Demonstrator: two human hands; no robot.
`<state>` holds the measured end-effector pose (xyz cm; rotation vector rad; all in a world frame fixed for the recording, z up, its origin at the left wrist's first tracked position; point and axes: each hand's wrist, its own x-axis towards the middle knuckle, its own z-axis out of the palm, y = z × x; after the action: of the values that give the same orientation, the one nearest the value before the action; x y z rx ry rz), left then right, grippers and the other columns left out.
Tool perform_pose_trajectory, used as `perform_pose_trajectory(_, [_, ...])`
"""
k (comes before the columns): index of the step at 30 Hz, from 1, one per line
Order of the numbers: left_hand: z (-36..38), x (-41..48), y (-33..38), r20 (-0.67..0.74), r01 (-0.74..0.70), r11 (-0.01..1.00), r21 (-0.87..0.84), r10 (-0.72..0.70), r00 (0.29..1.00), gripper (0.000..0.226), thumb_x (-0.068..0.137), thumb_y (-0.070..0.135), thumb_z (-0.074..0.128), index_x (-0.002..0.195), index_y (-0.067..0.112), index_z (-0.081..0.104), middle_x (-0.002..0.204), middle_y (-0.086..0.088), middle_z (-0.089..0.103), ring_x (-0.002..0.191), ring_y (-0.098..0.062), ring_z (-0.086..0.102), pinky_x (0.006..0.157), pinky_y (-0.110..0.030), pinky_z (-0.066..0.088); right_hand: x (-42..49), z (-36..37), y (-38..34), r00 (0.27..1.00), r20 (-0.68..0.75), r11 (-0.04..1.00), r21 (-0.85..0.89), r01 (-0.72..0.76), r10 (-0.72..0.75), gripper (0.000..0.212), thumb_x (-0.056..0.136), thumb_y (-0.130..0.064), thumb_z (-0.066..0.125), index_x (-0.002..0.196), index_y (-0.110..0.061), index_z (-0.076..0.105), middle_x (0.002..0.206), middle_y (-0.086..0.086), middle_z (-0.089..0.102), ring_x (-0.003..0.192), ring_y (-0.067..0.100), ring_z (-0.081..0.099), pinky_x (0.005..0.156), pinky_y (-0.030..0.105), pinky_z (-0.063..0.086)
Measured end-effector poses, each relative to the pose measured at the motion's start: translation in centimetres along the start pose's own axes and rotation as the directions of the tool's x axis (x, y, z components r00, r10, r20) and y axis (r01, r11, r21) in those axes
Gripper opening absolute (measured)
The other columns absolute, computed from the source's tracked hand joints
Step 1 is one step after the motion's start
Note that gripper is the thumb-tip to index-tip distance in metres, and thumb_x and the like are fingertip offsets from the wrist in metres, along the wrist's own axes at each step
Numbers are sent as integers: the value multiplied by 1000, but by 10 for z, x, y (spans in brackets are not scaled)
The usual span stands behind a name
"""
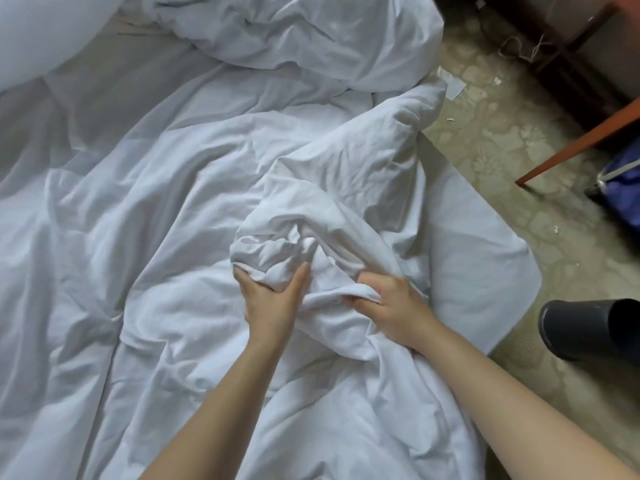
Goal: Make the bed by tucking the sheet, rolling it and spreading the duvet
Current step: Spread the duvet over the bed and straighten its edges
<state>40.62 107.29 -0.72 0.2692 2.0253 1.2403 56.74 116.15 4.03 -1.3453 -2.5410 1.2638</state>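
At the bed corner (502, 282), the near right end of the mattress, the count is as follows.

Hands, 2. The left hand (268, 299) grasps a wad of white duvet (311, 237) to the left of the corner, thumb on top and fingertips buried in the cloth. The right hand (394, 308) is clenched round a fold of the same duvet, between the left hand and the corner. Both forearms are bare.

Duvet, 1 as far as can be judged. It is crumpled and runs from the wad away from the corner to a second heap (294, 39) at the far side.

Sheet (485, 258), 1. It is a flat pale layer over the corner itself. Where sheet ends and duvet begins further left cannot be told, since all of it is white.

Pillow (31, 32), 1, far left of the corner and cut off by the frame.

Beyond the corner, on the patterned floor (502, 140):
- Wooden leg (581, 147), 1, slanted, its top out of view.
- Blue bag (623, 188), 1, mostly cut off.
- Dark shoe (588, 327), 1, just right of the corner.
- Pale paper scrap (453, 86), 1.
- Dark furniture (554, 46) farther off, blurred.

Floor lies open between the corner and the leg. The near mattress edge is hidden under duvet and forearms.
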Motion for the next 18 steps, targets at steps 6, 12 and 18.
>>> perform_pose_trajectory(6, [56,-16,56,56,-149,985,-87,154,986,116,52,70,64,146,34,7,150,3,31,135,-13,36,114,-38,30,-3,-69,29,989,-146,994,101,48,-32,37,70,-60,47,61,-24,42,57,-4,47,59,18,48,57,38,38])
perform_pose_trajectory(12, [164,-45,108,65,-278,916,291,271,960,115,50,80,37,149,26,11,154,2,20,142,-16,19,114,-51,10,-9,-138,112,970,-214,908,418,-12,111,40,89,-28,59,60,-10,39,55,-9,36,54,7,35,54,27,30])
perform_pose_trajectory(18, [312,-78,129,259,-343,868,359,261,930,97,62,77,38,146,32,18,151,9,25,139,-14,22,111,-59,8,-43,-211,206,928,-283,855,515,-65,241,44,88,-39,50,73,2,53,61,12,53,56,21,49,55,22,37])
